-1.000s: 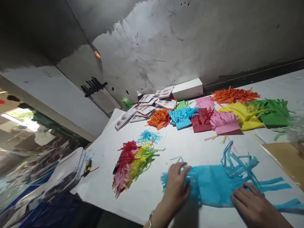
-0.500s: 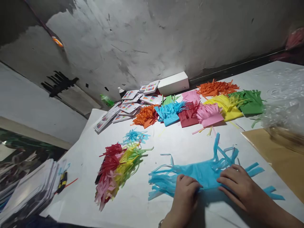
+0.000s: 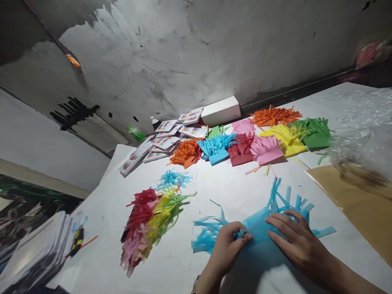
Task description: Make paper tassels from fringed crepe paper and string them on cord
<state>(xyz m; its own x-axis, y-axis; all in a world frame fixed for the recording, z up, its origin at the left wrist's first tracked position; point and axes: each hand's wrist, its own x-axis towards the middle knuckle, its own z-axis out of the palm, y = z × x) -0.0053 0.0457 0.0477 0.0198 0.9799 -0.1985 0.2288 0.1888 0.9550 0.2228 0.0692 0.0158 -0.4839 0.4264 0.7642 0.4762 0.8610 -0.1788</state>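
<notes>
A blue fringed tissue paper sheet (image 3: 256, 223) lies in front of me, with cut strips fanning out at its left and right ends. My left hand (image 3: 227, 245) is closed, thumb and fingers pinching the near edge of the sheet left of its middle. On the right half of the sheet rests my right hand (image 3: 295, 241), its fingers stretched out and slightly spread. Left of the sheet, a pile of red, pink, yellow and green tissue fringes (image 3: 147, 224) lies beside a small blue fringe bundle (image 3: 173, 179).
Several folded fringe bundles line the back, among them a dark red one (image 3: 241, 153). Behind them are printed white packets (image 3: 165, 143) and a white box (image 3: 221, 111). Brown paper (image 3: 352, 204) and clear plastic (image 3: 361, 151) lie right. A yellow-black cutter (image 3: 77, 241) sits left by stacked packs (image 3: 36, 253).
My left hand has gone from resting on the blue sheet's near edge to pinching it. My right hand has shifted slightly left over the sheet, and the right-end strips have bunched upward.
</notes>
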